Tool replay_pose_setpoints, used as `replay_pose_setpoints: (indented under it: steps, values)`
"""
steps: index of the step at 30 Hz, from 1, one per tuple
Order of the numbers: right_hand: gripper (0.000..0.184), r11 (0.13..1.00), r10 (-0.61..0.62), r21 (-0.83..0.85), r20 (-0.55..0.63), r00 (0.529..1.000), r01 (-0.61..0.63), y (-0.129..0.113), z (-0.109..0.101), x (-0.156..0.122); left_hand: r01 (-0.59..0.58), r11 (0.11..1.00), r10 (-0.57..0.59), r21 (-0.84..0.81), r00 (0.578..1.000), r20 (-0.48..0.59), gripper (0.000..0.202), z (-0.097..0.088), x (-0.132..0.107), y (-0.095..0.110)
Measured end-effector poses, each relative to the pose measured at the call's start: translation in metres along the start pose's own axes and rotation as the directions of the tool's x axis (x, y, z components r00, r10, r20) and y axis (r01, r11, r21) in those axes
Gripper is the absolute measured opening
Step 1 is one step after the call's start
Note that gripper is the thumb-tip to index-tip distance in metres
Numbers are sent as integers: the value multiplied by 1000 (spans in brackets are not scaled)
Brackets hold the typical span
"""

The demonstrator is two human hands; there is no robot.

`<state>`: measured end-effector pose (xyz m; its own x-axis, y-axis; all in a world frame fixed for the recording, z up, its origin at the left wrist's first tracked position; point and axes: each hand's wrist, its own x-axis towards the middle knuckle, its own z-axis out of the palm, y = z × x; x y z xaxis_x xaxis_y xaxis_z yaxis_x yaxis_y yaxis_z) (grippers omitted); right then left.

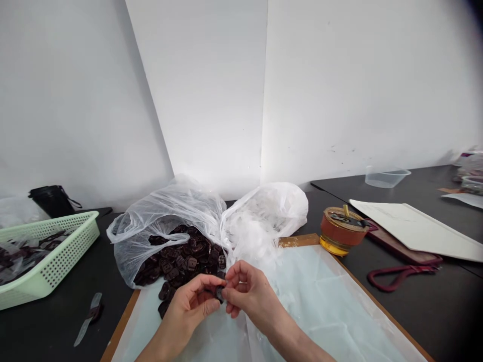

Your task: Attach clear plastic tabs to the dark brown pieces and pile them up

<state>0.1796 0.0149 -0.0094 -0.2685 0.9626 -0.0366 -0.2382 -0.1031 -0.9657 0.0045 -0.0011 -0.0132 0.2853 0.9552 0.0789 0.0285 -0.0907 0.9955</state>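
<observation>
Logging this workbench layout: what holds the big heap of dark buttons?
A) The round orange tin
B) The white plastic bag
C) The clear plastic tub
B: the heap of dark buttons lies inside the open white plastic bag, whose sides rise around it.

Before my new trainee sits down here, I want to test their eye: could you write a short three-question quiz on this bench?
1. What are the left hand and the right hand holding between them?
2. True or false: dark pieces spill from a clear plastic bag onto the pale sheet.
3. On which side of the clear plastic bag does the green basket sit, left or right?

Key:
1. One dark piece
2. True
3. Left
</observation>
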Motion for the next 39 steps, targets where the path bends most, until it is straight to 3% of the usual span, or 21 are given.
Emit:
replay_pose_setpoints:
  steps: [9,13,17,19,22,26,30,39]
  values:
    - [21,999,-51,-5,-24,998,51,7,3,0,-47,999,46,-20,999,-17,21,-2,3,-7]
    - [17,995,-70,-71,-1,998,70,9,4,-1,19,1000,-18,23,999,-28,18,-4,3,-5]
    - [12,981,-100,-162,29,995,103,1,4,-5,92,995,-94,-24,990,-107,17,-3,2,-1]
    - [20,927,-195,-316,54,979,202,-5,4,-9,92,991,-107,-101,983,-151,18,0,1,2]
    - [40,721,-375,-571,155,914,393,-10,5,-13,73,982,-103,-175,980,-169,20,5,0,7]
    - [25,542,-477,-698,203,855,468,-5,7,-12,54,988,-83,-144,976,-202,19,9,-1,11]
    - [23,485,-518,-754,160,840,443,0,8,-8,16,982,-71,-188,954,-290,17,9,1,15]
    - [23,449,-597,-733,181,782,512,-3,11,-10,-24,978,-55,-206,927,-372,16,11,1,11]
